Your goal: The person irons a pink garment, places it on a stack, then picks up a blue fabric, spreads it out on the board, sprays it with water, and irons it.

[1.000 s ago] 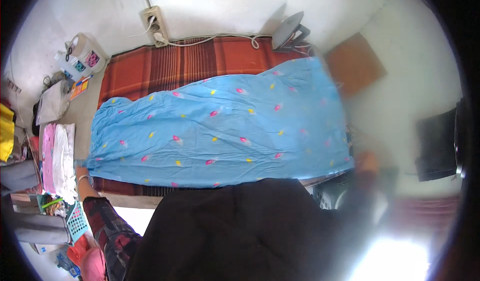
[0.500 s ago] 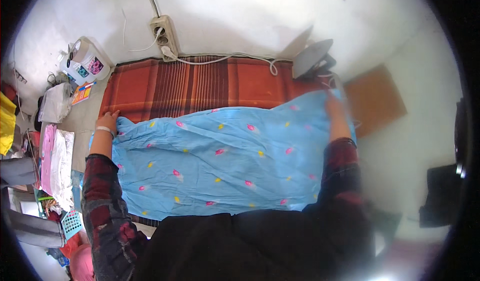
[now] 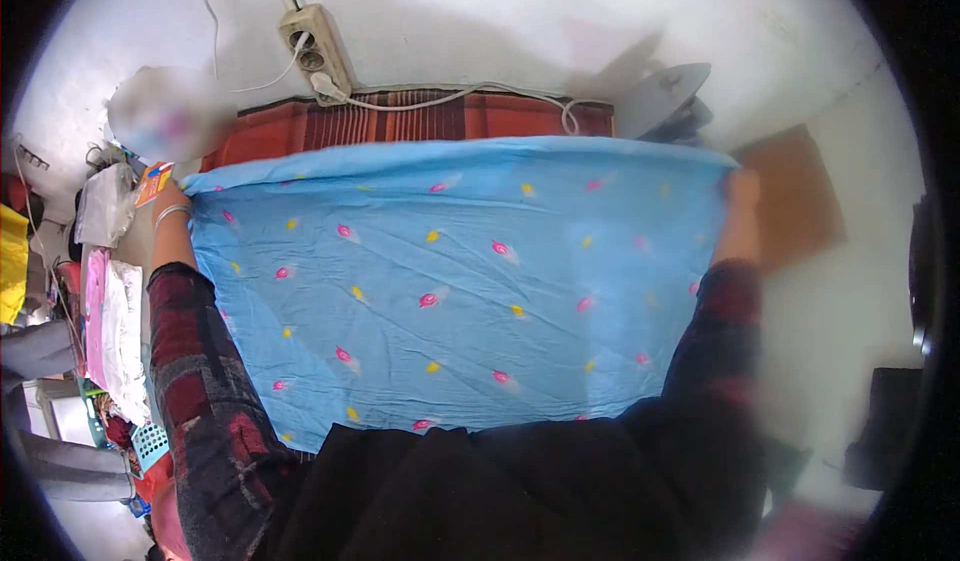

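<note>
Both left hand [image 3: 173,201] and right hand [image 3: 741,192] have fingers clamped on the cloth [image 3: 455,271] along its far edge, apparently a spreading step; next move likely calls for level, taut lowering.

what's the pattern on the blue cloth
Blue cloth: scattered small pink and yellow motifs, clearest in the head view.

Bright light washes the white wall [image 3: 480,21], where the iron [image 3: 662,103] casts a soft grey shadow [image 3: 622,69]. The pale containers [image 3: 165,116] are smeared, the right hand [image 3: 741,199] looks hazy, and lines bend toward the black rim.
</note>
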The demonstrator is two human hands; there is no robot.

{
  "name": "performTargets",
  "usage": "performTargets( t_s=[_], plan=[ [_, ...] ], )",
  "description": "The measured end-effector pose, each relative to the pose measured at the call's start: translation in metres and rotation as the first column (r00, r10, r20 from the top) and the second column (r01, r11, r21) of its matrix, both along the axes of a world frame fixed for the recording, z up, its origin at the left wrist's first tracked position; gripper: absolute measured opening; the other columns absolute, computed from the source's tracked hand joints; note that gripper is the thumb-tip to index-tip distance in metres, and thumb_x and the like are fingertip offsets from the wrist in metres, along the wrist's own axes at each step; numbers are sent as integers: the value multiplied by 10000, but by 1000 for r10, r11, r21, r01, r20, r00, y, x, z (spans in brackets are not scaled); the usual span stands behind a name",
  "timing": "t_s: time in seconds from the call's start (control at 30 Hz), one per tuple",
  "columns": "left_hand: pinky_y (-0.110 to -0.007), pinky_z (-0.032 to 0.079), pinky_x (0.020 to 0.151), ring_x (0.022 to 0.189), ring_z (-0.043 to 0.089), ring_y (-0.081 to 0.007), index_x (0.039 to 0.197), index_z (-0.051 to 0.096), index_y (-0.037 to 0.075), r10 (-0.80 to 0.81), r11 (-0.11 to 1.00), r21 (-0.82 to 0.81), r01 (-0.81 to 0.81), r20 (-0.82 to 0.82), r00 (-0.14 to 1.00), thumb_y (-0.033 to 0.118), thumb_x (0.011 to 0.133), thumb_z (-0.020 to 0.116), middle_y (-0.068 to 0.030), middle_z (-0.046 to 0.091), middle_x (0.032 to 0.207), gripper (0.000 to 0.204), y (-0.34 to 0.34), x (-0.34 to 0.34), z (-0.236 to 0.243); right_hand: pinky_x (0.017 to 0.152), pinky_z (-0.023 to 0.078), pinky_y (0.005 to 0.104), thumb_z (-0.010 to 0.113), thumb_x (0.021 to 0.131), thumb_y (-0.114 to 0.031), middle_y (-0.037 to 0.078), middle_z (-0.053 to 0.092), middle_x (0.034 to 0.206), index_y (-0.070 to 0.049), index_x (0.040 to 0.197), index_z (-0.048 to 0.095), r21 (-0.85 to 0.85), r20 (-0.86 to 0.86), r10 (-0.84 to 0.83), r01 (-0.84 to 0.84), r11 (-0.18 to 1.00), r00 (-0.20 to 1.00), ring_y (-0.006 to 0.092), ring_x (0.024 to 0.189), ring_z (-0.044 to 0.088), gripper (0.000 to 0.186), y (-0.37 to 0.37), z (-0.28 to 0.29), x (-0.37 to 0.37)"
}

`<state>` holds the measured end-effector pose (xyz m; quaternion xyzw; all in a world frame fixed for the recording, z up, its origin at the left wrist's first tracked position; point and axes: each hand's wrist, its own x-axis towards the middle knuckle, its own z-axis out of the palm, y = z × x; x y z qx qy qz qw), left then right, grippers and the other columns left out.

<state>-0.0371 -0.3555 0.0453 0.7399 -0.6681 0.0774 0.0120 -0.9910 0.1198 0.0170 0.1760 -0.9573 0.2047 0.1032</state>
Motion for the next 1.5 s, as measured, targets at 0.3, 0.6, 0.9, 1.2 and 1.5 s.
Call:
performTargets(
  t_s=[0.3, 0.6, 0.9, 1.2, 1.5],
  plan=[
    [-444, 465, 918, 1041, 609, -385, 1128, 584, 27, 95, 920, -314, -234, -401, 911, 86, 801, 549, -254, 633, 1072, 334, -5, -47, -49, 759, 485, 389, 454, 879, -91, 126, 649, 988, -33, 1127, 504, -530, 358, 277, -50, 846, 892, 237, 899, 635, 260, -11, -14, 42],
    [-417, 390, 1045, 1340, 322, -380, 1291, 465, 98, -332, 871, -419, 256, -119, 936, 158, 733, 714, -202, 321, 1456, 614, 14, -22, -73, 898, 462, 385, 614, 866, -191, 183, 599, 1152, -32, 1234, 495, -326, -205, 163, -225, 918, 965, 290, 1058, 587, 418, -11, -31, 90],
    [-655, 248, 1039, 1415, 230, -300, 1499, 184, 254, -134, 991, 42, 129, 141, 981, 571, 842, 533, -61, 199, 1555, 810, 211, -81, -23, 937, 435, 440, 590, 853, -257, 158, 624, 1104, -87, 1095, 646, 190, -245, 585, -554, 811, 773, 344, 1085, 556, 301, 66, -32, 269],
    [-459, 384, 1023, 1222, 481, -388, 1373, 424, 78, -173, 983, -59, 173, 17, 985, 379, 881, 551, -265, 439, 1374, 591, 275, 147, -63, 890, 483, 433, 614, 826, -305, 174, 636, 1136, -66, 1128, 648, 452, 284, 6, -140, 881, 959, 333, 1039, 606, 387, 204, 34, 234],
    [-356, 518, 553, 736, 680, -240, 954, 682, -15, 402, 907, 333, -257, -510, 760, 491, 884, 496, -120, 683, 819, 544, 276, 170, -101, 801, 513, 435, 735, 762, -323, 140, 665, 1113, -41, 1119, 655, 760, 463, -103, -335, 556, 880, 297, 893, 666, 462, 329, 97, 287]
  ],
)
